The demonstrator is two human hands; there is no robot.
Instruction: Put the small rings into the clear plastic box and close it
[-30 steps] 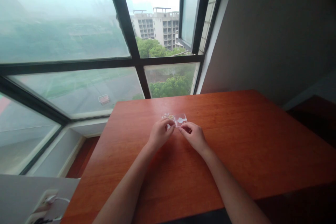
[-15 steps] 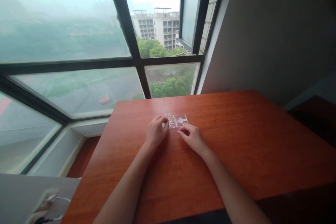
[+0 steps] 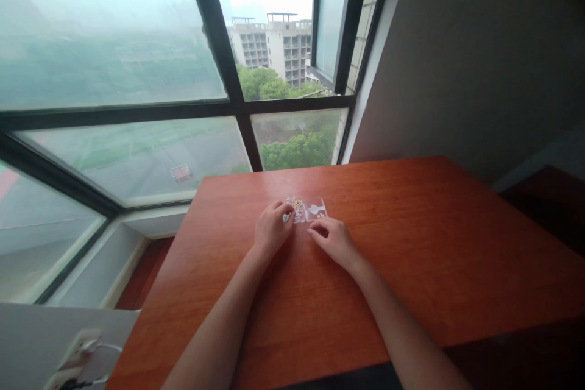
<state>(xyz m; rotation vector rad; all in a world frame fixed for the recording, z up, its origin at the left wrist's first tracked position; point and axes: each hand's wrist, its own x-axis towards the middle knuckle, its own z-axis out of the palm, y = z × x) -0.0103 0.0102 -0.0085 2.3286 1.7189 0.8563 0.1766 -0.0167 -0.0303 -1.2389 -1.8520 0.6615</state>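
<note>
A small clear plastic packet [image 3: 309, 209] with tiny pale and pinkish pieces inside lies flat on the reddish-brown wooden table [image 3: 411, 237]. My left hand [image 3: 270, 233] rests at its left end, fingers curled, thumb and forefinger pinched on a small light bit at the packet's corner. My right hand [image 3: 333, 241] lies just in front of the packet's right half, fingers curled loosely, fingertips close to its near edge. Whether they touch it is unclear.
A large black-framed window [image 3: 228, 103] runs along the table's far and left sides. A grey wall [image 3: 479, 55] stands to the right. A white socket with a plugged cable [image 3: 82, 347] sits at lower left, off the table.
Both hands lowered the packet from a slightly raised hold onto the table. The left hand slid a little left, the right hand drew back toward me.
</note>
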